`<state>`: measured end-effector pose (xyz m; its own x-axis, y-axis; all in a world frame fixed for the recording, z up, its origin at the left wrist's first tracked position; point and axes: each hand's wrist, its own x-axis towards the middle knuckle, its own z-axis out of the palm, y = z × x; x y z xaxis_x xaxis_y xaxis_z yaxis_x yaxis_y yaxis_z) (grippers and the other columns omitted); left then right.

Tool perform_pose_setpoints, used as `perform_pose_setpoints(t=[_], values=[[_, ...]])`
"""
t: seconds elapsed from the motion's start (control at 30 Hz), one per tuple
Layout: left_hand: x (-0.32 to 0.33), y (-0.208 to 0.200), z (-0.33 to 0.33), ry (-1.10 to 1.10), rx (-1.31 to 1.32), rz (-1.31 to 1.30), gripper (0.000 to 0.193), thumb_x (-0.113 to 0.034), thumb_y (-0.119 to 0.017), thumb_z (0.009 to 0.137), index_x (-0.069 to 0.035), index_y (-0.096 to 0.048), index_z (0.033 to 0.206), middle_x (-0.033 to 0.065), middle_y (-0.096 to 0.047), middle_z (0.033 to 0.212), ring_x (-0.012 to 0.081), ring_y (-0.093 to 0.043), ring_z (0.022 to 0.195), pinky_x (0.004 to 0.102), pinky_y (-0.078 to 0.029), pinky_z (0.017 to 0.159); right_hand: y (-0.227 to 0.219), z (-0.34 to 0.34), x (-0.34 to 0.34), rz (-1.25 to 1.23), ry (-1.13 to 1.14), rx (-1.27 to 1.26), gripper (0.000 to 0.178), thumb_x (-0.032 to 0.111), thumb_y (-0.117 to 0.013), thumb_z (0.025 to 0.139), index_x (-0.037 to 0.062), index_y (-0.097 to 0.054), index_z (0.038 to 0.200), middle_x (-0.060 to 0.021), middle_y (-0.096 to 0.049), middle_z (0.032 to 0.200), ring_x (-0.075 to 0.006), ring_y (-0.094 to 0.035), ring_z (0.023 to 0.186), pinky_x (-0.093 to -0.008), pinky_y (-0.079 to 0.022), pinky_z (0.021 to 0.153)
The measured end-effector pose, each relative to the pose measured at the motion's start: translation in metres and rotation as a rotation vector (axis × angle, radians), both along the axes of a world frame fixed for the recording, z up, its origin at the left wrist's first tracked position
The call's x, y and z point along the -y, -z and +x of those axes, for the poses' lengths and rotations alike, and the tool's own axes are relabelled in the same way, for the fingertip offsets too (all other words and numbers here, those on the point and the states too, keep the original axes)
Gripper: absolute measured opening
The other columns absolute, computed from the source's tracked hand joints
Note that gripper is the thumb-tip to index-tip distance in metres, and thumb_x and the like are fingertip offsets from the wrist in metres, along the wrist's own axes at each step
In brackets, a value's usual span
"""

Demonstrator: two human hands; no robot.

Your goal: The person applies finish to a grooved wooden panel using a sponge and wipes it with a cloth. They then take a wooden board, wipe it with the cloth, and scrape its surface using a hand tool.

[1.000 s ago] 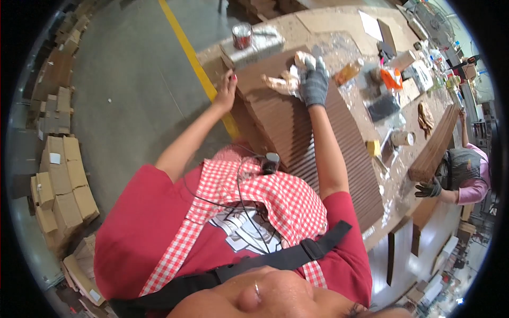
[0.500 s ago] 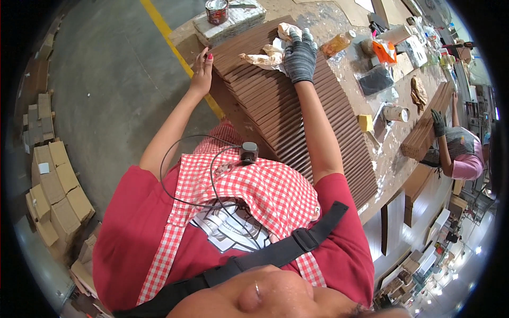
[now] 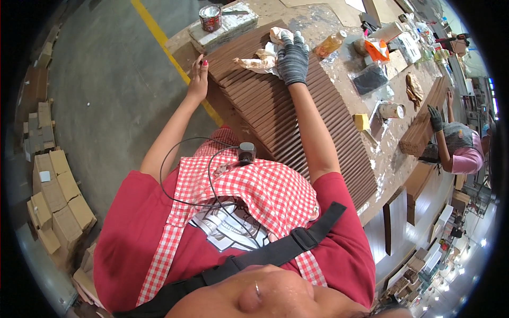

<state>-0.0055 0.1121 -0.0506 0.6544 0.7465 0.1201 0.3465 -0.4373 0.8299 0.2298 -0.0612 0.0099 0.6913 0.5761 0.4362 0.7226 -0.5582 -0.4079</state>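
A brown ridged slatted panel [image 3: 323, 127] lies at a slant on the worktable in front of me. My bare left hand [image 3: 199, 79], its nails red, rests against the panel's left edge with fingers stretched out. On the panel's far part, my right hand [image 3: 292, 61] in a grey knit glove presses a crumpled cream cloth or paper [image 3: 260, 63] to the slats. Loose folds of it stick out to the left of the glove; the part under the palm is hidden.
Beyond the panel's left corner an open tin [image 3: 210, 19] stands on a paint-stained block [image 3: 225, 29]. Right of the panel are an amber bottle [image 3: 330, 44], a yellow sponge [image 3: 361, 122] and a can [image 3: 391, 110]. Another person [image 3: 458, 143] handles brown slats [image 3: 424, 122] at far right.
The view has shifted slightly. My right hand still presses the crumpled cloth or paper near the panel's far end, and my left hand stays at the left edge.
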Motion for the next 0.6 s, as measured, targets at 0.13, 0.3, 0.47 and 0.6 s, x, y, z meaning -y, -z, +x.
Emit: perform_pose_setpoints(t=[0.13,0.3,0.47,0.6], values=[[0.0,0.0,0.001,-0.018,0.002,-0.032,0.065,-0.054,-0.024,0.097,-0.007,-0.028,0.142,0.018,-0.028,0.144,0.0332,-0.023,0.136,0.0407,-0.021,0.111,0.002,-0.002,-0.002,-0.004,-0.019,-0.031,0.039,0.017,-0.05,0.089,0.0156,-0.054,0.128,-0.023,-0.038,0.14,-0.0374,-0.035,0.131,-0.0451,-0.021,0.112],[0.003,-0.012,-0.002,0.009,-0.014,-0.016,0.066,-0.055,-0.024,0.097,-0.006,-0.028,0.142,0.0179,-0.029,0.144,0.0335,-0.026,0.135,0.0413,-0.022,0.11,0.007,0.001,0.001,0.006,-0.045,0.016,0.042,0.015,-0.053,0.085,0.0145,-0.053,0.127,-0.0232,-0.039,0.139,-0.0378,-0.036,0.129,-0.0459,-0.023,0.111],[0.007,-0.004,-0.002,-0.01,0.012,0.011,0.065,-0.054,-0.023,0.097,-0.008,-0.026,0.142,0.0171,-0.029,0.145,0.0335,-0.025,0.135,0.0406,-0.021,0.11,0.003,-0.001,0.002,0.043,-0.042,-0.033,0.044,0.01,-0.052,0.083,0.0144,-0.053,0.127,-0.0223,-0.038,0.14,-0.0385,-0.037,0.128,-0.0454,-0.024,0.11],[0.001,0.001,-0.003,0.004,0.007,0.008,0.065,-0.054,-0.023,0.097,-0.007,-0.027,0.142,0.0176,-0.029,0.143,0.0338,-0.028,0.133,0.0402,-0.023,0.11,-0.004,-0.005,0.001,0.013,-0.027,-0.052,0.045,0.008,-0.051,0.083,0.0138,-0.052,0.127,-0.0223,-0.037,0.141,-0.0385,-0.036,0.128,-0.0445,-0.024,0.111]])
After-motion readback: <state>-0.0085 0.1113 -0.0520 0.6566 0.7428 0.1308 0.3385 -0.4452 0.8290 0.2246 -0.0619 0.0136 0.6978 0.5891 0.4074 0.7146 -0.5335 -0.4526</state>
